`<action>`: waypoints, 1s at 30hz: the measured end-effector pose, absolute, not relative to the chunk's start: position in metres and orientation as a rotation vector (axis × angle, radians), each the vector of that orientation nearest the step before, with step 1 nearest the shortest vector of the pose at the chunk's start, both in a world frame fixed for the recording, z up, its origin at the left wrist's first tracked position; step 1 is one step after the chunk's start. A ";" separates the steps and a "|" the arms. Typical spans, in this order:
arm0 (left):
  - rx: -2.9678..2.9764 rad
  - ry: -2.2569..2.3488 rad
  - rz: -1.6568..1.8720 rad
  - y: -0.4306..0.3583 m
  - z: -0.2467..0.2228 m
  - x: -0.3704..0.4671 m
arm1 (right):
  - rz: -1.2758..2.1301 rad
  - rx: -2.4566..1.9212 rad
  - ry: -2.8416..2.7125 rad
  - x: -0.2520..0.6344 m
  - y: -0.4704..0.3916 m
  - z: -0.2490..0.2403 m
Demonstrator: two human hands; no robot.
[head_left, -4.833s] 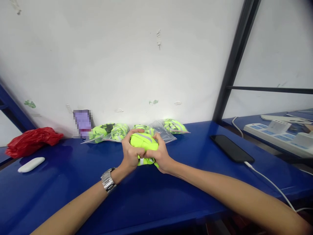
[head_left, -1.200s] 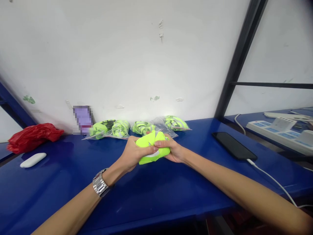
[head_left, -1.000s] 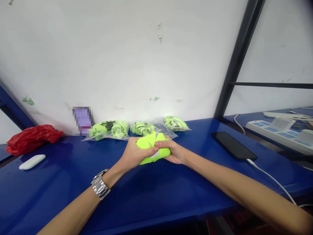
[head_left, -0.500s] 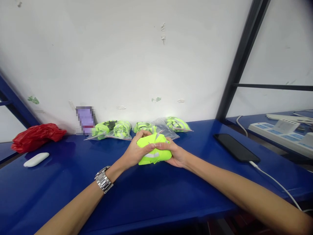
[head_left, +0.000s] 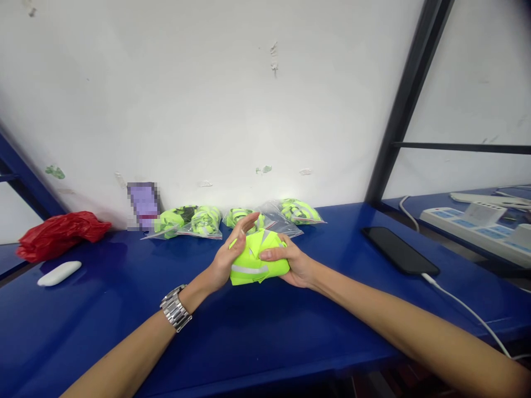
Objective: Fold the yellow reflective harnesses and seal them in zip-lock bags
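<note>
A folded neon-yellow reflective vest (head_left: 256, 264) with grey stripes is held up over the blue table. My right hand (head_left: 295, 262) grips its right side, thumb pressed on the front and the other fingers behind. My left hand (head_left: 229, 255) lies along the left edge of the bundle with its fingers stretched out and thumb lifted, touching the fabric without gripping it. Behind my hands, clear zip bags (head_left: 206, 221) with similar neon-yellow bundles lie along the wall. Another such bag (head_left: 300, 211) lies farther right.
On the left are a red plastic bag (head_left: 62, 235) and a white oval case (head_left: 60, 273). A blurred purple-screened phone (head_left: 144, 204) leans on the wall. At right, a black phone (head_left: 399, 250) with a white cable (head_left: 468, 309) lies near a power strip (head_left: 477, 229).
My left hand has loosened from the vest: its thumb has come off the front and its fingers have straightened. My right hand still grips the bundle.
</note>
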State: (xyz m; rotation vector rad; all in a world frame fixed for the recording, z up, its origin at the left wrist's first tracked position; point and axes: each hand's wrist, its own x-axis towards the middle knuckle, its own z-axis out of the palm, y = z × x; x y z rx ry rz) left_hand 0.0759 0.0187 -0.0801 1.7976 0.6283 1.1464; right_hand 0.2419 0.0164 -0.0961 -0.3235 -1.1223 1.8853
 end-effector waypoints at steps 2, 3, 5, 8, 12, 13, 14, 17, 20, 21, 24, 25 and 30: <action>1.788 0.629 1.120 0.019 -0.079 0.075 | 1.874 -0.335 -1.120 0.241 0.016 -0.096; 1.802 0.651 1.117 0.019 -0.078 0.074 | 1.872 -0.336 -1.115 0.241 0.016 -0.096; 1.869 0.742 1.129 0.020 -0.077 0.074 | 1.883 -0.333 -1.111 0.242 0.016 -0.096; 1.990 0.871 1.141 0.021 -0.076 0.074 | 1.908 -0.319 -1.133 0.244 0.017 -0.096; 2.033 0.970 1.113 0.022 -0.078 0.074 | 1.914 -0.316 -1.149 0.246 0.018 -0.095; 2.033 0.988 1.105 0.022 -0.078 0.074 | 1.915 -0.317 -1.149 0.246 0.018 -0.095; 2.032 0.996 1.100 0.022 -0.079 0.074 | 1.915 -0.320 -1.148 0.246 0.018 -0.096; 2.053 0.989 1.100 0.022 -0.080 0.074 | 1.915 -0.335 -1.146 0.246 0.018 -0.095; 2.086 1.083 1.244 0.024 -0.081 0.073 | 1.874 -0.344 -1.143 0.245 0.018 -0.094; 2.099 1.149 1.321 0.025 -0.081 0.073 | 1.851 -0.346 -1.143 0.245 0.018 -0.093; 2.122 1.348 1.449 0.026 -0.079 0.072 | 1.772 -0.353 -1.140 0.243 0.018 -0.092; 2.120 1.389 1.449 0.026 -0.078 0.072 | 1.748 -0.354 -1.138 0.242 0.018 -0.091; 2.103 1.472 1.461 0.027 -0.076 0.072 | 1.660 -0.394 -1.109 0.239 0.016 -0.089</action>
